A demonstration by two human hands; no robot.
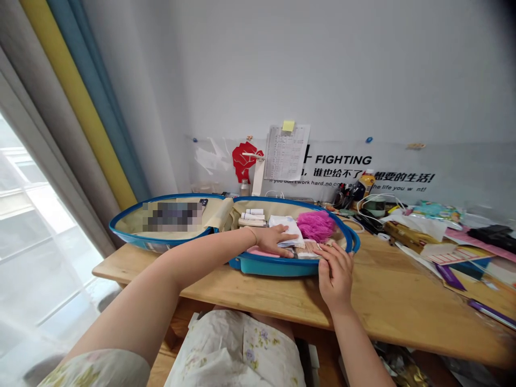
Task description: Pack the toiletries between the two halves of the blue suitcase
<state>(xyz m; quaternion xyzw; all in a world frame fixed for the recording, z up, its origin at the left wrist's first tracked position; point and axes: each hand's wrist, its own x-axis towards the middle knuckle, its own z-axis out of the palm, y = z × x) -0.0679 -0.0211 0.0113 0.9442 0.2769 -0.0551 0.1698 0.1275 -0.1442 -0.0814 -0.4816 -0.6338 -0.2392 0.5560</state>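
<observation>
You've open air above the suitcase | rim walls off low entry | magenta pouf crowds back-right | bare counter beside your right fingers

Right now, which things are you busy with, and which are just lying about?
Busy with:
- left hand, over the white bundle
- right hand, at the rim
- suitcase
- pink puff, inside it

Seemingly just lying about:
- lamp
- big bottle
- blue packet
</observation>
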